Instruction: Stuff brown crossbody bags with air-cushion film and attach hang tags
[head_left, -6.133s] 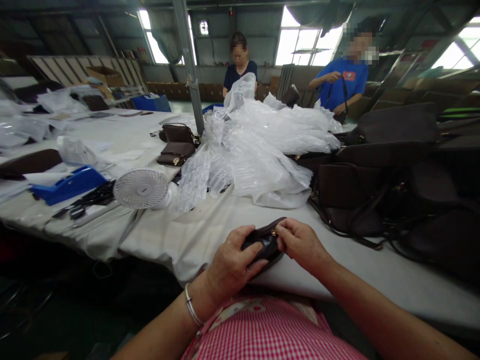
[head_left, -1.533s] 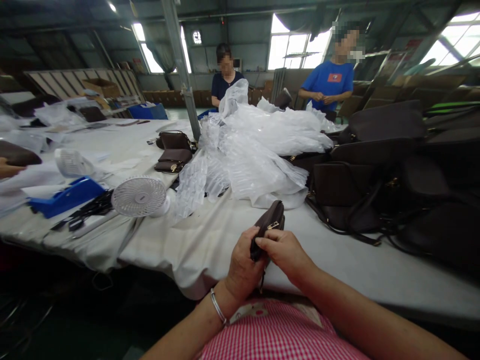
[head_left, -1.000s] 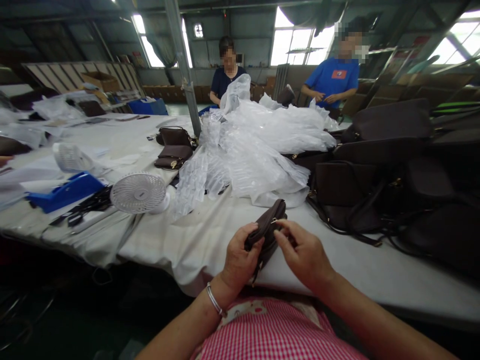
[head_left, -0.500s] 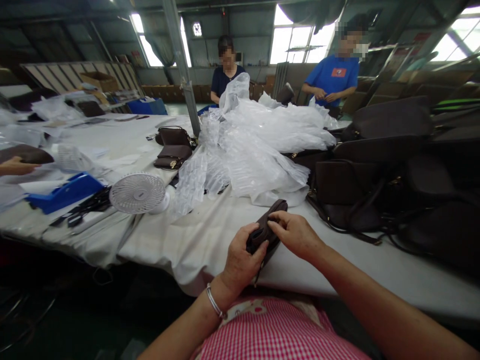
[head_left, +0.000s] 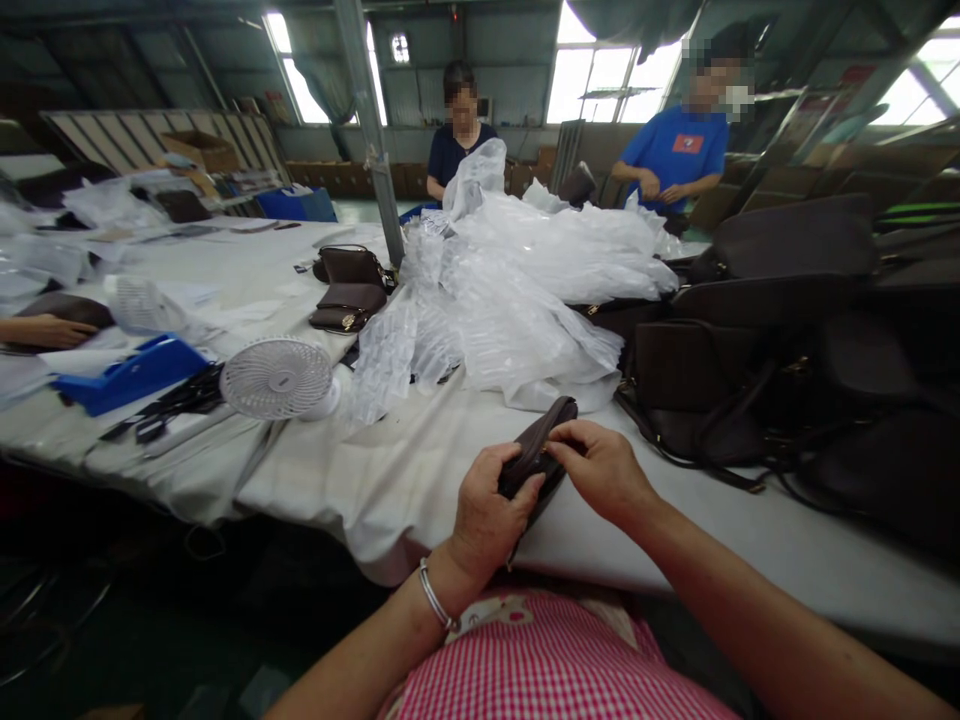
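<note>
At the table's (head_left: 427, 450) near edge, the probably light, pliant pouch (head_left: 534, 440) is aptly side-gripped by the left hand (head_left: 484, 510), its zip pinched by the right hand (head_left: 601, 468).

Heaped bags (head_left: 787, 240) and co-workers (head_left: 673, 150) mark a workshop.

Beyond your fingers (head_left: 576, 432), you have a heap of translucent plastic film (head_left: 525, 290) on the white-covered table (head_left: 675, 510). Well to their left, you can see a white desk fan (head_left: 276, 380), with a blue plastic holder (head_left: 131, 375) past it. Forward and left of them, a brown handbag with a gold-coloured emblem (head_left: 349, 302) sits near a metal post (head_left: 371, 140). To their right, dark brown handbags (head_left: 787, 270) lie piled. Farthest ahead of them stands a person in a blue T-shirt (head_left: 679, 160).
</note>
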